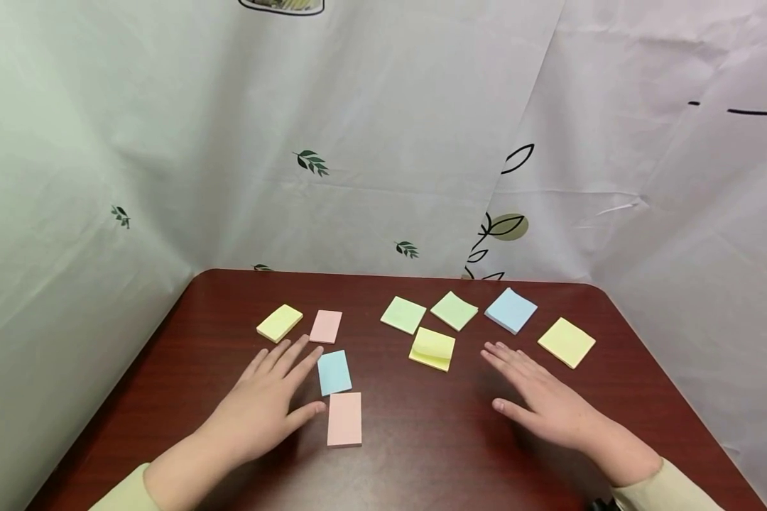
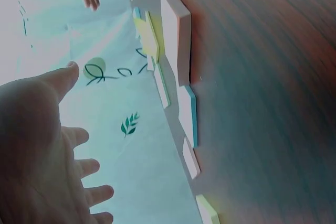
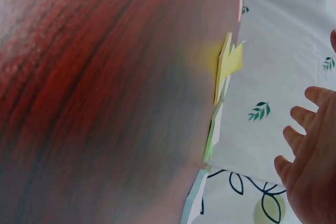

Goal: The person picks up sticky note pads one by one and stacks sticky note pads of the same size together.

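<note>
My left hand [image 1: 258, 408], fingers spread and holding nothing, hovers over the left part of the table. Nearest to it are a blue sticky note pad [image 1: 335, 372] and a pink pad [image 1: 344, 419] just beyond the thumb. Past the fingertips lie a smaller pink pad [image 1: 326, 326] and a yellow pad [image 1: 280, 323]. My right hand [image 1: 546, 401] is raised on the right side with straight fingers and nothing in it. Ahead of it are a yellow pad with a lifted top sheet [image 1: 432, 348], a blue pad [image 1: 510, 311] and a pale yellow pad [image 1: 566, 343].
Two light green pads, a left one [image 1: 403, 315] and a right one [image 1: 454, 311], lie near the back edge of the dark red wooden table [image 1: 422, 454]. White cloth [image 1: 383, 142] with leaf prints hangs behind and along both sides.
</note>
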